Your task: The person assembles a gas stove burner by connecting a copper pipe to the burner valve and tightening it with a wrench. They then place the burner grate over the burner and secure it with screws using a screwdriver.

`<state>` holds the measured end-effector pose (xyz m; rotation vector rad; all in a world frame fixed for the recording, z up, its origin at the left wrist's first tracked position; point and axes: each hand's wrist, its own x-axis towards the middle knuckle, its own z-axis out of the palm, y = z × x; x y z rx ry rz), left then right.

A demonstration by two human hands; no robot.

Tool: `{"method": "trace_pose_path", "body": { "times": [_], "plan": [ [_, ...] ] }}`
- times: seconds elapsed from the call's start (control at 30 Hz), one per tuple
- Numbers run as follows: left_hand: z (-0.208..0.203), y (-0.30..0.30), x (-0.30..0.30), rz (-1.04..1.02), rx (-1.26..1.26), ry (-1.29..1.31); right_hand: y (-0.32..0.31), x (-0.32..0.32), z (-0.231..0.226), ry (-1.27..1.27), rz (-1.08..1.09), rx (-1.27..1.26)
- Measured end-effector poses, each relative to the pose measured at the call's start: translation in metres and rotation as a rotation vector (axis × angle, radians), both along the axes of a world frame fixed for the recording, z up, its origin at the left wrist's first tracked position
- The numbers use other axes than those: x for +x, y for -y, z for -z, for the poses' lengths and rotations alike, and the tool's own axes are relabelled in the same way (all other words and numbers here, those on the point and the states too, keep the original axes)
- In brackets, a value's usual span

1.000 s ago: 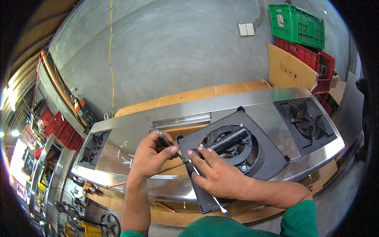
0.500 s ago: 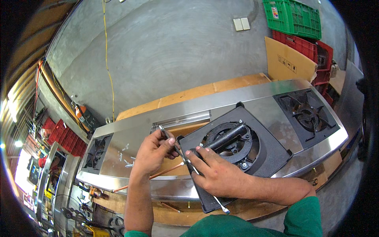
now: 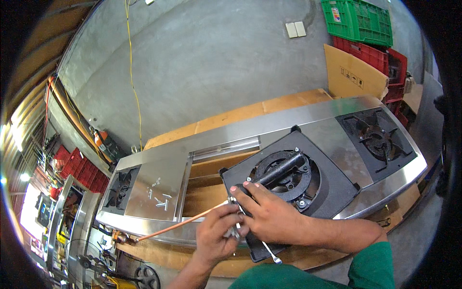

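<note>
An upturned black burner plate [image 3: 332, 185] lies on the stainless stove top, its round cast-iron burner [image 3: 288, 185] and thick black tube facing up. A thin copper pipe [image 3: 180, 222] runs from the lower left to a fitting at the end of that tube. My right hand [image 3: 272, 216] is closed around the fitting and a wrench [image 3: 272, 253], whose end sticks out below the palm. Below the fitting, my left hand [image 3: 219, 233] is closed on a second shiny wrench [image 3: 234, 232], mostly covered by the fingers. Fingers hide the jaws of both wrenches.
The long steel stove top [image 3: 163, 164] has a rectangular opening [image 3: 204, 192] left of the plate. Several loose bolts [image 3: 161, 202] lie beside it. Grated burners sit at the right end [image 3: 378, 139] and left end [image 3: 121, 189]. Crates [image 3: 358, 21] and cardboard [image 3: 356, 72] stand at back right.
My left hand has swung from above the copper pipe down toward me, bringing its wrench round to below the fitting. My right hand stays at the fitting.
</note>
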<state>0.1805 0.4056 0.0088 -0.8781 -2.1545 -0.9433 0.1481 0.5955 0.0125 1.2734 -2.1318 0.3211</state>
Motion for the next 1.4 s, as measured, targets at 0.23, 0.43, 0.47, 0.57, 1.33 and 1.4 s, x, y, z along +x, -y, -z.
{"method": "trace_pose_path", "body": {
  "times": [0.23, 0.43, 0.47, 0.57, 1.33, 1.4],
  "plan": [
    [0.01, 0.016, 0.009, -0.019, -0.097, -0.171, -0.001, 0.001, -0.002, 0.035, 0.001, -0.006],
    [-0.039, 0.022, -0.017, -0.168, 0.247, 0.235, -0.003, -0.002, -0.001, 0.042, -0.004, 0.001],
    [-0.044, 0.021, -0.029, -0.117, 0.31, 0.323, -0.004, -0.002, -0.001, 0.04, -0.004, -0.008],
    [-0.043, 0.03, -0.059, -0.009, 0.439, 0.574, -0.002, -0.002, -0.001, 0.032, -0.009, -0.01],
    [-0.059, 0.034, -0.092, -0.048, 0.42, 1.053, -0.002, -0.003, -0.002, 0.018, -0.023, -0.013],
    [-0.062, 0.032, -0.092, -0.054, 0.411, 1.051, -0.002, -0.003, -0.002, 0.017, -0.02, -0.019]
  ]
}}
